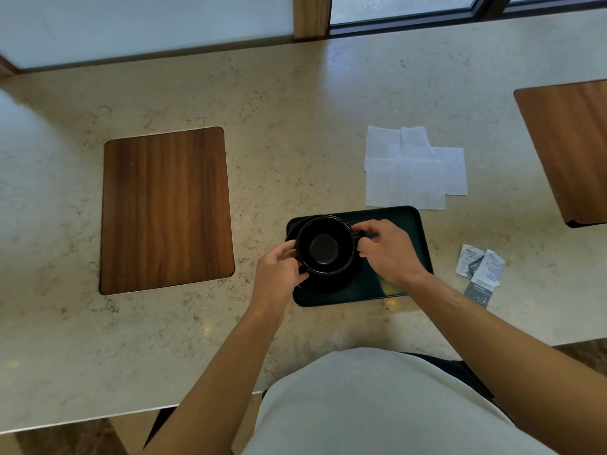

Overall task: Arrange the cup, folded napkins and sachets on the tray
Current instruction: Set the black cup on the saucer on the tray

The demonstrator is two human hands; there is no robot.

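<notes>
A black cup (325,246) stands upright on a black saucer (331,284) at the left end of a dark green tray (404,218). My left hand (279,274) grips the cup's left side and the saucer's rim. My right hand (391,247) pinches the cup's handle on its right side. Several white napkins (407,172) lie flat and overlapping on the counter just beyond the tray. A few sachets (481,270) lie in a small pile on the counter to the right of the tray.
The marble counter (295,126) has a wooden inlay panel (166,208) at the left and another wooden panel (571,146) at the far right. A window ledge runs along the back. The counter's near edge is by my body.
</notes>
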